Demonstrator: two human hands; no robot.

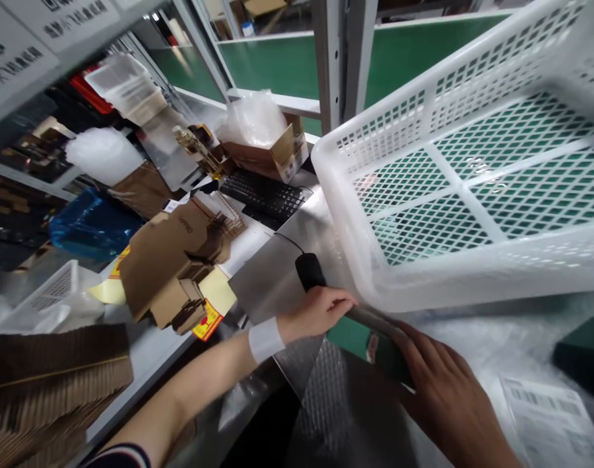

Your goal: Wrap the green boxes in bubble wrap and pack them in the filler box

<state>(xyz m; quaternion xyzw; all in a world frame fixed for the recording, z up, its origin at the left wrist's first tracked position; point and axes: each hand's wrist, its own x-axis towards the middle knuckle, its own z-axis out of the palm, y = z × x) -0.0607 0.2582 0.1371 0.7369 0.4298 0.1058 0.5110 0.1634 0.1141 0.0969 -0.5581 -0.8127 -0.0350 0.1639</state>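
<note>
A flat green box [348,337] with a small pale label lies between my two hands, above the metal worktop. My right hand [446,383] grips its right end, fingers over the far edge and thumb on the near side. At the box's left end is my left hand [323,311], its fingers bent and pressed together; the fingertips are partly hidden. A white band circles my left wrist. Just beyond that hand lies a black computer mouse [309,270]. Bubble wrap [326,383] spreads below the box.
A large white plastic basket [409,296] stands at the right, close to both hands. Flattened cardboard boxes [155,260] are piled at the left. Behind are a black keyboard [262,194] and a carton [272,156] with plastic wrap. A labelled plastic parcel [545,416] lies lower right.
</note>
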